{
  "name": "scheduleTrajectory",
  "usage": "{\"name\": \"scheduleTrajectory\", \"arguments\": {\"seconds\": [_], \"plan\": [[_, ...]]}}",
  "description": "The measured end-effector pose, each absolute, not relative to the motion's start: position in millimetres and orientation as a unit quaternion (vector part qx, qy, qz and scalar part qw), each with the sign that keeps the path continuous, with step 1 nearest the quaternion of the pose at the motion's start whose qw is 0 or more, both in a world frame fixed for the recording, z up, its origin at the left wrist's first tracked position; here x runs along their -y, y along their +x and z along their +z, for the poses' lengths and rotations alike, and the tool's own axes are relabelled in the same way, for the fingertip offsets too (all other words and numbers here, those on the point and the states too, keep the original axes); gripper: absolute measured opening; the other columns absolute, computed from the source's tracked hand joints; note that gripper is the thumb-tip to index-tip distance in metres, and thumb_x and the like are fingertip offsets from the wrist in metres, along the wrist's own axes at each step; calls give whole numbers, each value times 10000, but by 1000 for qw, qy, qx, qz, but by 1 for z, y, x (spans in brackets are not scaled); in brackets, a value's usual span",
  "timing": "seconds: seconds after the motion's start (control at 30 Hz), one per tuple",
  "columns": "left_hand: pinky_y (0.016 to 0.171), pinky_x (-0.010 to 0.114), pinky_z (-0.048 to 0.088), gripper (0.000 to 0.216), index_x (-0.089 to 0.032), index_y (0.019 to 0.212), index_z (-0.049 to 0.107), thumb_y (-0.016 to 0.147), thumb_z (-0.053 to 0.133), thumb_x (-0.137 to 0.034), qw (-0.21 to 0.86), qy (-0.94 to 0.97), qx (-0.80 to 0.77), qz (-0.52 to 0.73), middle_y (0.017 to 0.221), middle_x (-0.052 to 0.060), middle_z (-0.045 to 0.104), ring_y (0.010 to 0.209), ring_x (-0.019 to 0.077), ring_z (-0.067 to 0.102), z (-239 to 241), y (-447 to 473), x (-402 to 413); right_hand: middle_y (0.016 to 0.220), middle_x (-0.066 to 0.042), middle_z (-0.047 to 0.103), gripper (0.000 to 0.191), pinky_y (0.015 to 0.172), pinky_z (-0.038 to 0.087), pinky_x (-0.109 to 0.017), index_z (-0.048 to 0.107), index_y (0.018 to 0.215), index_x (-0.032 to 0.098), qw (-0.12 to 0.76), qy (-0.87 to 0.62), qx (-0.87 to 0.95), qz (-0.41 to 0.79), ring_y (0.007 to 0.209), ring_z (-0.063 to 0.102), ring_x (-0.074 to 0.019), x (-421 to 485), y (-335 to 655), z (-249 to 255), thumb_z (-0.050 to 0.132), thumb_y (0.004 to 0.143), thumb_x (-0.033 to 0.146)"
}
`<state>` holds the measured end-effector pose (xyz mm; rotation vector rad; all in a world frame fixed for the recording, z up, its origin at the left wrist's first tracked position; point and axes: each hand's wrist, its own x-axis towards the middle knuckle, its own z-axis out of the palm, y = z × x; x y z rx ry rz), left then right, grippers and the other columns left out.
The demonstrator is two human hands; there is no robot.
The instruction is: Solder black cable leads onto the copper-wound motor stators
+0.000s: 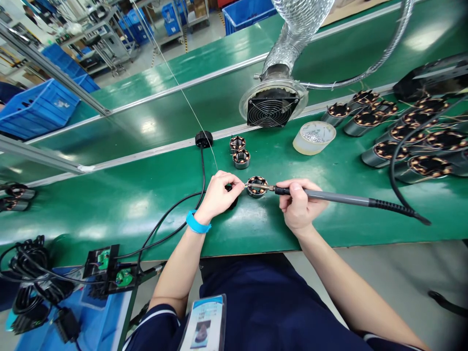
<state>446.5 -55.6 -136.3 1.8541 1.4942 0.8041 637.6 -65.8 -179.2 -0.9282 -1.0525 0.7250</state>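
Note:
A small motor stator [256, 185] with copper windings sits on the green bench [146, 209] in front of me. My right hand [299, 204] is closed round a grey soldering iron [329, 197], whose tip lies over the stator. My left hand [218, 194] is pinched on a thin solder wire [190, 105] that runs up and away to the left; its fingertips are just left of the stator. A blue band is on my left wrist.
Two more stators [239, 152] stand behind. A fume fan [272, 107] on a foil duct faces me. A white tub [313, 137] and several finished motors [402, 131] lie right. Black cables and circuit boards [106, 268] lie left. Blue crates [36, 107] stand far left.

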Motion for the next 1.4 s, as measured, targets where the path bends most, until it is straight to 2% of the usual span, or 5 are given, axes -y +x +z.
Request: {"name": "scheduleTrajectory", "arguments": {"seconds": [0.17, 0.67, 0.83, 1.4], "plan": [[885, 369, 483, 188, -219, 722, 668, 908, 644, -220, 305, 701, -570, 301, 826, 7, 734, 941, 213, 600, -135, 448, 56, 427, 45, 508, 298, 298, 316, -218, 728, 778, 169, 685, -410, 504, 329, 287, 441, -102, 66, 639, -182, 601, 945, 380], [891, 368, 486, 180, -219, 731, 667, 909, 643, -226, 305, 701, -569, 302, 827, 9, 729, 941, 213, 601, -135, 448, 56, 459, 41, 524, 256, 290, 271, -209, 720, 754, 172, 714, -414, 462, 324, 290, 427, -90, 65, 639, -178, 592, 919, 320], [903, 378, 480, 182, -220, 730, 665, 910, 638, -228, 305, 701, -567, 306, 831, 9, 729, 952, 216, 598, -135, 448, 57, 525, 25, 576, 247, 292, 275, -211, 719, 750, 177, 719, -420, 455, 315, 302, 436, -83, 64, 638, -179, 598, 910, 320], [910, 382, 486, 183, -220, 727, 660, 907, 635, -232, 303, 698, -577, 297, 839, 11, 740, 960, 220, 603, -135, 449, 56, 460, 43, 534, 265, 289, 284, -210, 719, 799, 177, 714, -424, 462, 312, 298, 441, -99, 66, 636, -180, 586, 943, 355]]}}
